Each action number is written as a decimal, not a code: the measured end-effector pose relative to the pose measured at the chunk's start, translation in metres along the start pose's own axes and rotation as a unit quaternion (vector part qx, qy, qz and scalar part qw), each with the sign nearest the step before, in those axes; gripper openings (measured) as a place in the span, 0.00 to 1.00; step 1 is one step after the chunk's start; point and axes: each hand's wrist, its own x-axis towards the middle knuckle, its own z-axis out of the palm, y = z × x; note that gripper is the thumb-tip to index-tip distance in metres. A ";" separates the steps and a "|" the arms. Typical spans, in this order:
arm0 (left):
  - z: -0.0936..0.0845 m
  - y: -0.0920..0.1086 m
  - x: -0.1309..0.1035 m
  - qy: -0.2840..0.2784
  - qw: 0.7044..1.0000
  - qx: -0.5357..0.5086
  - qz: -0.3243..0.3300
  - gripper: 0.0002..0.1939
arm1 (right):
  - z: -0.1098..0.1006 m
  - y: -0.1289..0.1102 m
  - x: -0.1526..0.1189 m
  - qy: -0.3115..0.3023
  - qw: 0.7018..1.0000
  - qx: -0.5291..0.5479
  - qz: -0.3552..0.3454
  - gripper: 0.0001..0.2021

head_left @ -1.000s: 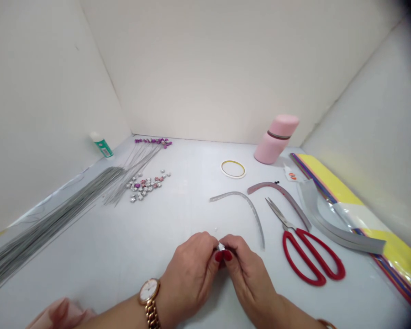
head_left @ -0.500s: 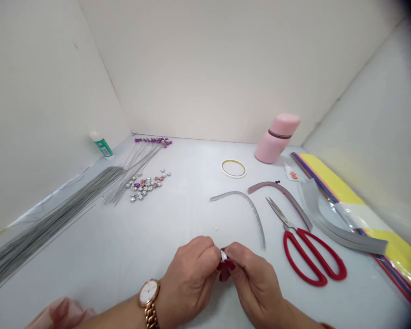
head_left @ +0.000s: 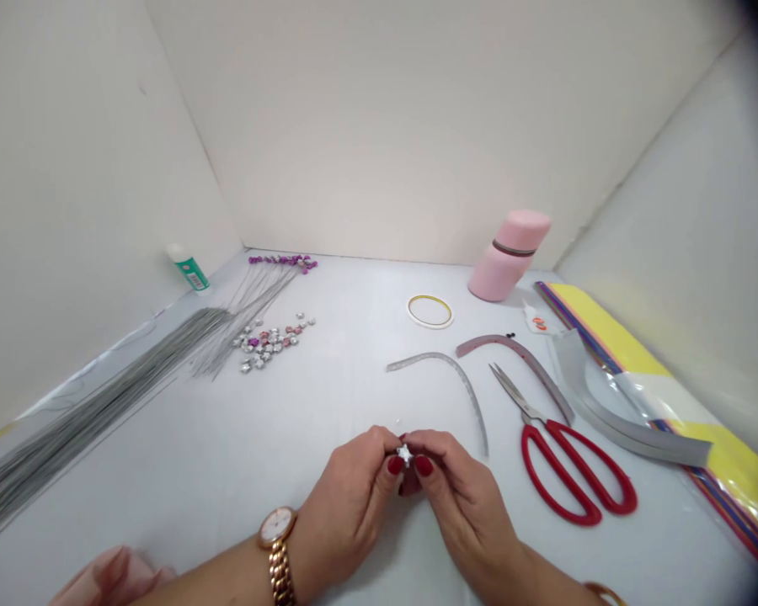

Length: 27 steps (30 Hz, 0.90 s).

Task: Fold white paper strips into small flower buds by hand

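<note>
A small silver paper star (head_left: 405,455) is pinched between my two hands, close to the front of the table. My left hand (head_left: 354,497), with a watch on its wrist, grips the star's left side between thumb and fingers. On the other side, my right hand (head_left: 464,497) holds it the same way, fingers closed. Just beyond the hands lies a curved silver paper strip (head_left: 458,374). Farther left is a loose pile of silver, pink and purple paper stars (head_left: 269,343).
Red-handled scissors (head_left: 568,454), a pinkish strip bundle (head_left: 518,353) and grey strips (head_left: 632,429) lie right, beside coloured paper packs (head_left: 644,362). A tape roll (head_left: 429,324) and pink bottle (head_left: 505,261) stand farther back. Left are wires (head_left: 101,396), star-tipped stems (head_left: 269,286) and a glue bottle (head_left: 190,271).
Both hands have shifted slightly away from me and turned. The star now faces up between the thumbs, where before it was mostly covered by the fingers.
</note>
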 end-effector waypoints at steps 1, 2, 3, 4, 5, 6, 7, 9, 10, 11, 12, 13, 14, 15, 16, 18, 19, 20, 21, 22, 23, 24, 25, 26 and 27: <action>0.000 0.000 0.000 -0.003 1.000 0.001 -0.001 0.11 | 0.000 0.001 0.000 0.003 1.000 -0.004 -0.004 0.07; 0.000 0.000 0.000 -0.006 1.000 0.004 -0.002 0.11 | 0.000 0.002 -0.001 0.006 1.000 -0.007 -0.005 0.06; 0.000 0.000 0.000 -0.008 1.000 0.008 -0.003 0.12 | 0.000 0.004 -0.001 0.009 1.000 -0.010 -0.005 0.06; 0.000 -0.001 0.000 -0.009 1.000 0.011 -0.004 0.12 | -0.001 0.005 -0.002 0.009 1.000 -0.015 -0.006 0.06; 0.000 -0.001 0.000 -0.011 1.000 0.012 -0.004 0.12 | -0.001 0.006 -0.003 0.008 1.000 -0.021 -0.009 0.06; 0.000 -0.002 0.001 -0.013 1.000 0.012 -0.005 0.12 | -0.001 0.007 -0.004 0.007 1.000 -0.027 -0.012 0.06; 0.000 -0.003 0.001 -0.014 1.000 0.014 -0.010 0.12 | -0.001 0.007 -0.004 0.006 0.999 -0.030 -0.013 0.05; 0.000 -0.004 0.001 0.009 0.999 0.032 -0.027 0.11 | -0.001 0.007 -0.005 0.014 0.999 -0.028 -0.010 0.05; 0.000 -0.005 0.001 0.026 0.998 0.049 -0.034 0.10 | -0.001 0.007 -0.005 0.019 1.000 -0.024 -0.006 0.04; 0.000 -0.005 0.001 0.040 0.996 0.067 -0.036 0.08 | -0.001 0.007 -0.005 0.023 1.000 -0.019 -0.004 0.04; 0.000 -0.006 0.001 0.047 0.995 0.085 -0.031 0.07 | 0.000 0.007 -0.005 0.025 1.000 -0.017 -0.003 0.04; 0.000 -0.006 0.001 0.044 0.994 0.101 -0.017 0.07 | 0.000 0.007 -0.005 0.023 1.000 -0.016 -0.004 0.04; 0.000 -0.006 0.001 0.033 0.993 0.116 0.002 0.07 | 0.000 0.007 -0.004 0.019 1.000 -0.016 -0.008 0.04; 0.001 -0.006 0.001 0.021 0.991 0.130 0.020 0.08 | 0.001 0.006 -0.004 0.013 1.000 -0.016 -0.009 0.04; 0.001 -0.006 0.001 0.016 0.989 0.144 0.034 0.09 | 0.001 0.006 -0.003 0.006 1.000 -0.016 -0.010 0.04; 0.002 -0.007 0.001 0.021 0.984 0.167 0.054 0.10 | 0.001 0.005 -0.002 -0.012 1.000 -0.027 -0.006 0.05; 0.002 -0.007 0.000 0.024 0.983 0.171 0.060 0.09 | 0.001 0.004 -0.001 -0.019 0.999 -0.039 -0.006 0.05; 0.003 -0.007 0.000 0.025 0.983 0.172 0.066 0.09 | 0.000 0.003 -0.001 -0.027 0.998 -0.055 -0.011 0.06; 0.003 -0.008 -0.001 0.024 0.983 0.168 0.071 0.09 | 0.000 0.003 -0.001 -0.028 0.997 -0.069 -0.026 0.06; 0.003 -0.008 -0.001 0.023 0.983 0.162 0.077 0.09 | -0.001 0.003 -0.002 -0.027 0.995 -0.082 -0.042 0.06; 0.003 -0.009 -0.002 0.022 0.984 0.156 0.081 0.09 | -0.001 0.003 -0.002 -0.026 0.994 -0.091 -0.058 0.07; 0.004 -0.009 -0.002 0.023 0.985 0.151 0.085 0.09 | -0.002 0.003 -0.003 -0.024 0.993 -0.096 -0.070 0.07; 0.004 -0.009 -0.002 0.026 0.985 0.145 0.088 0.09 | -0.002 0.004 -0.004 -0.024 0.992 -0.098 -0.078 0.07; 0.004 -0.009 -0.002 0.028 0.986 0.140 0.091 0.09 | -0.003 0.004 -0.004 -0.024 0.992 -0.096 -0.080 0.08; 0.004 -0.009 -0.001 0.031 0.986 0.133 0.092 0.10 | -0.003 0.005 -0.005 -0.024 0.993 -0.090 -0.078 0.08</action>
